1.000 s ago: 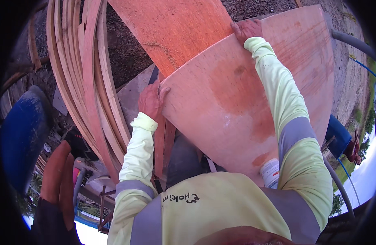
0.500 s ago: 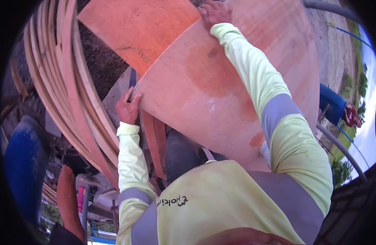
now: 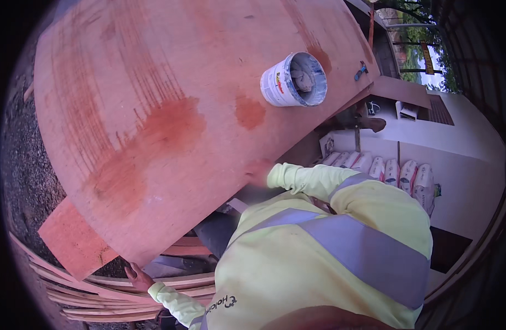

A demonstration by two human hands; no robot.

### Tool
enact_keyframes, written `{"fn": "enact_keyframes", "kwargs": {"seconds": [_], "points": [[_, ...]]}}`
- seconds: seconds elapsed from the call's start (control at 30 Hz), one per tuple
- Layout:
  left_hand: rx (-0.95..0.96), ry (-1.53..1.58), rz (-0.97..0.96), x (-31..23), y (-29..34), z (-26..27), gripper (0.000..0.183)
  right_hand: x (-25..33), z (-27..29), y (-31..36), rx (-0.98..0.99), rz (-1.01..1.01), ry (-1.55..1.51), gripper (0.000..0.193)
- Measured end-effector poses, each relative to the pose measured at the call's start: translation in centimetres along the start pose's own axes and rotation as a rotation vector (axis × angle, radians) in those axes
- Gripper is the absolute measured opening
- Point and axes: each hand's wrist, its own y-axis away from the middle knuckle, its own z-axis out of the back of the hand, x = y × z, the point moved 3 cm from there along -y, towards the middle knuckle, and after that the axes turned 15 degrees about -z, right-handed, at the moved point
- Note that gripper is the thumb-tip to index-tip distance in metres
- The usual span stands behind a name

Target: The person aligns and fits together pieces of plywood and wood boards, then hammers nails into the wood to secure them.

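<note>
A large reddish plywood sheet (image 3: 220, 66), with darker wet-looking stains and streaks, spreads before me. By its near left corner is my left hand (image 3: 138, 278), fingers stretched out and apart; whether it touches the corner I cannot tell. My right hand (image 3: 258, 172) is over the sheet's near edge, smeared by motion, its fingers unclear. Farther right on the sheet lies a white plastic bucket (image 3: 276, 87) on its side or strongly tilted in this view, with something pale inside. A smaller orange board (image 3: 77, 242) shows from under the sheet's left end.
Long curved wooden strips (image 3: 115, 300) lie at the lower left, beside dark gravel (image 3: 30, 148). A small blue-and-black tool (image 3: 361, 70) rests near the sheet's far right edge. Several packed sacks (image 3: 407, 176) stand along a pale wall (image 3: 456, 165) on the right.
My view has swung right, bringing the bucket, sacks and wall into sight. My right hand has come from the sheet's far edge to its near edge. My left hand's fingers have loosened at the corner.
</note>
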Motion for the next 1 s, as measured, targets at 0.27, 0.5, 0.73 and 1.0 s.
{"fn": "enact_keyframes", "kwargs": {"seconds": [0.27, 0.5, 0.73, 1.0], "points": [[0.256, -0.164, -0.362, -19.2, 3.1, -10.5, 0.057, -23.4, 24.6, -3.5, -0.438, -0.334, -0.342, 0.017], [0.58, -0.071, -0.739, -34.1, 9.3, -19.2, 0.034, -24.2, 19.5, -15.3, 0.01, -0.269, 0.012, 0.035], [0.816, -0.326, -0.693, -31.3, 10.7, -19.7, 0.039, -22.3, 17.2, -19.6, -0.057, -0.463, -0.104, 0.046], [0.811, -0.283, -0.549, -27.4, 6.1, -18.7, 0.046, -25.4, 15.9, -16.2, -0.06, -0.568, -0.056, 0.042]]}}
